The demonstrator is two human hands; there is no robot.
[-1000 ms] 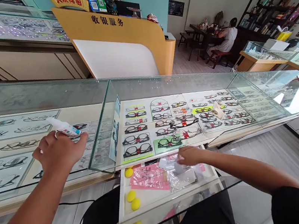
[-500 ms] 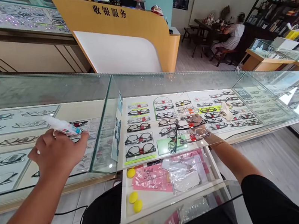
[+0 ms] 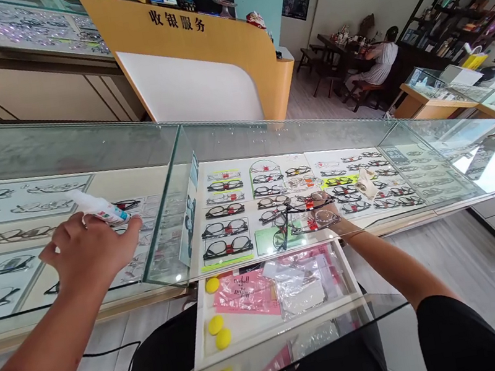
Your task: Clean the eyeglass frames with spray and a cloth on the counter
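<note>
Bright glare at right, small reflections on the glass (image 3: 222,145)

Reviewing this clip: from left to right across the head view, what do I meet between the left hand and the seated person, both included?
Left hand with white bottle → yellow discs → pink packet → right hand → seated person.

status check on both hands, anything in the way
Left hand gripping white bottle. Right hand inside display case, grip unclear. Black-framed glasses partly hide it.
</note>
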